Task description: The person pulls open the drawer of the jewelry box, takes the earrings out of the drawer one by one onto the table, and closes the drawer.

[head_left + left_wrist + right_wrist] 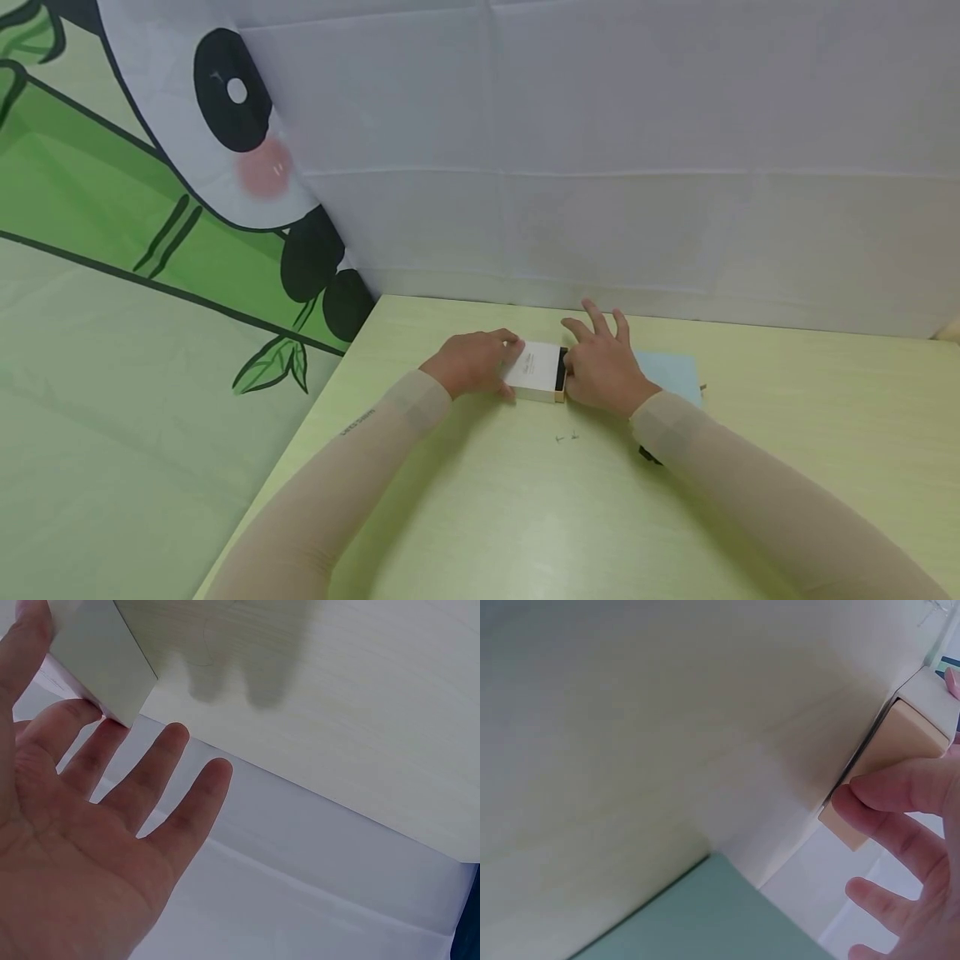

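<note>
A small white box [531, 363] with fine print on top lies near the table's far edge. Its inner tray [896, 739] has a tan end face and shows a black strip on top, sticking out slightly at the right. My left hand [472, 363] grips the white box at its left end, thumb on the near side and fingers on the far side. In the left wrist view, two fingers extend free past the box [105, 664]. My right hand [606, 368] pinches the tray's end with thumb and index finger, the other fingers spread upward.
A light blue flat item [671, 373] lies right of my right hand, partly behind it. A small black object [649, 455] peeks out under the right forearm. Two tiny marks or bits [567, 437] are on the table nearer me. A white cloth [637, 242] hangs behind the table.
</note>
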Available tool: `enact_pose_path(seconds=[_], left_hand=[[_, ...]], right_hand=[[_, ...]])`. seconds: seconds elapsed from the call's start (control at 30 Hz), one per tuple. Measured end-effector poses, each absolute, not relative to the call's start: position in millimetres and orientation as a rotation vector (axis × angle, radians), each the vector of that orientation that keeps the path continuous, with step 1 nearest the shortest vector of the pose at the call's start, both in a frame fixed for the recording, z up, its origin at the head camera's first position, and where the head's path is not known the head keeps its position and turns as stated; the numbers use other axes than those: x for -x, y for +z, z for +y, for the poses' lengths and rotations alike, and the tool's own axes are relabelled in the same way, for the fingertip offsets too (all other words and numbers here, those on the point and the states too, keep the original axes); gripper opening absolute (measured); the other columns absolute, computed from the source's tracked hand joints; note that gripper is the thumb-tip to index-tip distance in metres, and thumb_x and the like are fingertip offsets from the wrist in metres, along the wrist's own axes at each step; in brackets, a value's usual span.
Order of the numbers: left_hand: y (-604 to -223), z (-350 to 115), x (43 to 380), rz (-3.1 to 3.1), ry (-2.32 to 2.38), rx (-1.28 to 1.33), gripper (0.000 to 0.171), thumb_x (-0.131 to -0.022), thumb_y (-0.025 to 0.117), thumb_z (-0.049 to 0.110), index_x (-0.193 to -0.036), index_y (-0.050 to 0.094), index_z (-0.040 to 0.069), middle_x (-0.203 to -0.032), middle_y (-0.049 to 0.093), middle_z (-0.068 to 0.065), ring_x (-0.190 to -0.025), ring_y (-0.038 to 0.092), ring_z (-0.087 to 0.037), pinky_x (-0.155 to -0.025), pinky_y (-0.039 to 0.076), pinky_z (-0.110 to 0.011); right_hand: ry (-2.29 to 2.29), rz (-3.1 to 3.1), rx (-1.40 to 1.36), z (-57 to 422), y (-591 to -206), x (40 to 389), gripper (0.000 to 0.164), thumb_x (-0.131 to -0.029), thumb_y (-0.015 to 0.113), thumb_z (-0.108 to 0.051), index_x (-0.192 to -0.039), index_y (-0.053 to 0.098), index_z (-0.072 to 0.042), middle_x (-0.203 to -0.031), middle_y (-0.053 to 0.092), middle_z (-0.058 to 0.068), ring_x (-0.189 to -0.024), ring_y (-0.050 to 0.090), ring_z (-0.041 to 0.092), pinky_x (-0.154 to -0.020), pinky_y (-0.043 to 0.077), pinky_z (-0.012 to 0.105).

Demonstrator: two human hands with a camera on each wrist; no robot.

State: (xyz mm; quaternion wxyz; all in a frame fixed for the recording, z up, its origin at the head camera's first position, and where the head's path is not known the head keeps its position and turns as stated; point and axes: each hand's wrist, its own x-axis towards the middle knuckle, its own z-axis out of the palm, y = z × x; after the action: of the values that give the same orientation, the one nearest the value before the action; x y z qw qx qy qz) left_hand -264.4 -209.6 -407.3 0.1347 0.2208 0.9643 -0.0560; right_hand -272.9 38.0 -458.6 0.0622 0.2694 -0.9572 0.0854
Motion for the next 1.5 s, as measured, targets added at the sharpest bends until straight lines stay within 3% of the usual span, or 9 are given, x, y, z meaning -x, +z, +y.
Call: enact_pose_path(seconds=[1.5], left_hand=[[-405.4,-214.7,258.0,2.789,-0.194,-0.675,0.101,-0.101,0.092,0.058,-0.184,0.046,0.023,-0.188,0.049,0.003,-0.160,0.067,-0.029,-0.119,0.065,-0.050]], right_hand=[[0.176,-2.914,-0.803,23.8,-456.4,265.0,0.021,-0.098,0.076,-0.016,-0.088,0.094,-0.021,-0.178,0.060,0.015,-0.184,0.021,0.052,-0.141,0.021,0.086]])
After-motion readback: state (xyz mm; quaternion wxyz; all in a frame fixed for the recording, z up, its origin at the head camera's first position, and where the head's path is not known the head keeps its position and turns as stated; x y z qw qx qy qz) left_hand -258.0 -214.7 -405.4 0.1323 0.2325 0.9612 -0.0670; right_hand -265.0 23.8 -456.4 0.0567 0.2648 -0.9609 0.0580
